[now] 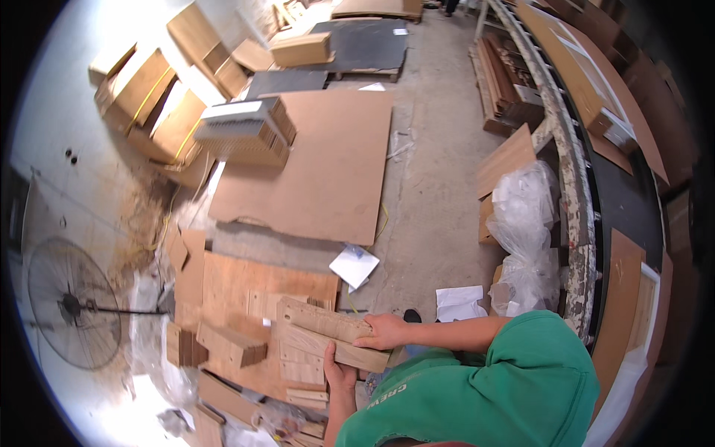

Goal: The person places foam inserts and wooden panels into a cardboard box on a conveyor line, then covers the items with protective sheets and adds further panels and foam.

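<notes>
- Midway, by the look of it: a person in a green shirt bends over the near floor with both hands on a few flat wooden pieces [328, 337], lifted clear of the heap below.
- Right hand [381, 332] lies closed over the top edge of the stack, fingers curled around the uppermost piece.
- Left hand [337, 374] is under the near edge, thumb up against the wood; whether its fingers are wrapped around is hidden.
- Held pieces are pale, thin, rectangular boards, stacked slightly fanned; the top one shows a small round hole near its left end and a speckled face.
- Judging from how things lie, the sorting or gathering is partly done: loose cut pieces [231, 344] lie scattered on a plywood sheet [246, 279] just left of the hands, with more offcuts near the lower edge.
- Farther off, a large brown board [320, 164] rests on the concrete floor [432, 186], with a bundle of stacked panels [249, 132] at its far left corner.
- A standing fan [71, 304] sits at the left; clear plastic bags [525, 223] slump at the right beside a long rack.
</notes>
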The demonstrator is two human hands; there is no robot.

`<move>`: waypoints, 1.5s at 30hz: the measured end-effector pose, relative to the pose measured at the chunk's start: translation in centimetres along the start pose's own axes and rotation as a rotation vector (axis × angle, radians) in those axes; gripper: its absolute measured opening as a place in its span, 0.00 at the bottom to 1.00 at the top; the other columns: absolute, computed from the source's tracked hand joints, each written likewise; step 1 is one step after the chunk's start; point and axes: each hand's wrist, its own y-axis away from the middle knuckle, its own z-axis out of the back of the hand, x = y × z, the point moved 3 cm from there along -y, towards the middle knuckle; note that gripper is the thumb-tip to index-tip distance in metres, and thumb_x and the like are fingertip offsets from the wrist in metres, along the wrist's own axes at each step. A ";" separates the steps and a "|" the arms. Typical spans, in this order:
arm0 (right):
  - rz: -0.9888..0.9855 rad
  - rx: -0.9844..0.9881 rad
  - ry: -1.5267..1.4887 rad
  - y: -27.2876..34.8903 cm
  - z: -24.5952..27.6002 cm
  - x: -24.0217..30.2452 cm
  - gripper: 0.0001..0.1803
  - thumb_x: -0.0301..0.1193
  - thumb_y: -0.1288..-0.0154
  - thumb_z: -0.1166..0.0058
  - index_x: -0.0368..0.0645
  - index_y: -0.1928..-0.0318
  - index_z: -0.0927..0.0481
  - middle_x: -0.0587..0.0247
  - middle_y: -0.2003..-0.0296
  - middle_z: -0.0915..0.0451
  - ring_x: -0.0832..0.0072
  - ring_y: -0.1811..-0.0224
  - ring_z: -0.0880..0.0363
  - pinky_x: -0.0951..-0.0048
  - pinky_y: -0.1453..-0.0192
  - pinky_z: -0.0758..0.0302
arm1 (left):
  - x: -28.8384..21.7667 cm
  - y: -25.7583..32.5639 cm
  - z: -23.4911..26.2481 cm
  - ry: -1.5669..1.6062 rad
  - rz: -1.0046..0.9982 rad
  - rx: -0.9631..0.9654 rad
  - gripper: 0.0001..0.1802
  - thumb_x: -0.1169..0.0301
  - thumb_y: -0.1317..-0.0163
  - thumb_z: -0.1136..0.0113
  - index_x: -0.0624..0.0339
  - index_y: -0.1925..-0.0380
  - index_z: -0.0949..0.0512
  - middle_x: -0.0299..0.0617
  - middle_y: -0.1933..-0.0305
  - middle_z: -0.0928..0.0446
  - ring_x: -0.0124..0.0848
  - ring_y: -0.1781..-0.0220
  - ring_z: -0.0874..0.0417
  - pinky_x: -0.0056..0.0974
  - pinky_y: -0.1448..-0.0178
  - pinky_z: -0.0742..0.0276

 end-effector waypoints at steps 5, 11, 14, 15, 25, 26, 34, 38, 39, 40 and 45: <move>-0.013 -0.215 -0.042 -0.5 10.7 -4.8 0.40 0.63 0.47 0.50 0.35 0.54 0.28 0.44 0.63 0.20 0.50 0.60 0.21 0.57 0.57 0.25 | 3.4 -6.1 -11.3 -0.218 0.002 0.148 0.23 0.65 0.42 0.42 0.62 0.48 0.30 0.42 0.47 0.26 0.36 0.45 0.27 0.41 0.37 0.35; -0.033 -0.494 -0.335 -1.1 20.6 -7.3 0.42 0.61 0.43 0.50 0.32 0.47 0.30 0.43 0.59 0.21 0.52 0.55 0.22 0.61 0.50 0.26 | 3.2 -14.9 -24.3 -0.437 -0.071 0.409 0.30 0.64 0.46 0.39 0.65 0.45 0.34 0.47 0.50 0.26 0.41 0.47 0.25 0.46 0.41 0.28; -0.120 -0.551 -0.360 -1.6 26.1 -8.1 0.40 0.59 0.43 0.49 0.31 0.48 0.30 0.42 0.58 0.21 0.50 0.53 0.23 0.59 0.49 0.27 | 4.6 -17.6 -32.2 -0.488 0.049 0.504 0.31 0.62 0.46 0.39 0.63 0.44 0.34 0.48 0.47 0.27 0.44 0.46 0.25 0.47 0.40 0.29; -0.146 -0.578 -0.358 -1.9 28.6 -8.9 0.40 0.58 0.43 0.49 0.31 0.48 0.30 0.42 0.58 0.21 0.50 0.53 0.23 0.59 0.49 0.27 | 5.5 -18.6 -34.3 -0.479 0.140 0.518 0.31 0.62 0.46 0.39 0.63 0.44 0.34 0.49 0.47 0.27 0.44 0.46 0.25 0.47 0.40 0.29; -0.325 -0.899 -0.301 -1.8 54.1 -14.8 0.35 0.53 0.44 0.45 0.38 0.46 0.32 0.41 0.54 0.23 0.50 0.49 0.25 0.60 0.47 0.28 | 16.5 -34.7 -56.9 -0.301 0.584 0.669 0.33 0.66 0.48 0.37 0.63 0.41 0.35 0.51 0.42 0.29 0.48 0.41 0.29 0.54 0.35 0.36; -0.325 -0.957 -0.301 -1.6 56.0 -15.0 0.34 0.51 0.43 0.46 0.37 0.46 0.32 0.42 0.55 0.23 0.52 0.49 0.24 0.61 0.47 0.28 | 17.9 -36.2 -59.3 -0.310 0.618 0.688 0.33 0.67 0.48 0.36 0.63 0.42 0.35 0.50 0.43 0.29 0.48 0.41 0.29 0.54 0.35 0.35; -0.002 -1.122 -0.824 -6.4 74.2 -29.8 0.18 0.39 0.30 0.56 0.35 0.53 0.30 0.61 0.62 0.24 0.78 0.60 0.29 0.76 0.52 0.31 | 26.7 -46.3 -79.0 -0.522 0.819 0.888 0.36 0.70 0.51 0.36 0.62 0.40 0.37 0.48 0.45 0.28 0.45 0.43 0.27 0.51 0.38 0.31; 0.075 -1.095 -0.939 -11.6 84.6 -30.7 0.17 0.40 0.30 0.54 0.36 0.55 0.29 0.62 0.63 0.24 0.81 0.61 0.29 0.78 0.55 0.30 | 26.6 -50.5 -87.9 -0.584 0.671 0.895 0.39 0.69 0.53 0.34 0.62 0.40 0.39 0.49 0.44 0.29 0.45 0.42 0.27 0.51 0.39 0.30; 0.109 -1.068 -0.948 -12.4 87.5 -31.1 0.17 0.40 0.30 0.54 0.36 0.54 0.29 0.62 0.63 0.24 0.81 0.60 0.29 0.78 0.55 0.30 | 27.0 -51.7 -89.7 -0.565 0.663 0.881 0.39 0.69 0.53 0.34 0.63 0.40 0.39 0.49 0.44 0.29 0.45 0.42 0.27 0.51 0.39 0.30; 0.143 -1.038 -0.957 -13.4 90.4 -31.1 0.17 0.39 0.30 0.53 0.36 0.53 0.29 0.62 0.62 0.24 0.81 0.60 0.29 0.78 0.55 0.30 | 27.1 -53.1 -91.6 -0.600 0.619 0.827 0.38 0.69 0.52 0.34 0.63 0.40 0.38 0.49 0.44 0.29 0.45 0.42 0.28 0.51 0.38 0.31; 0.110 -0.924 -0.929 -18.4 103.6 -34.3 0.17 0.36 0.31 0.52 0.35 0.50 0.28 0.61 0.59 0.23 0.80 0.57 0.28 0.79 0.53 0.30 | 29.4 -59.6 -101.2 -0.580 0.491 0.760 0.36 0.68 0.49 0.36 0.64 0.40 0.38 0.50 0.41 0.31 0.45 0.40 0.29 0.51 0.36 0.33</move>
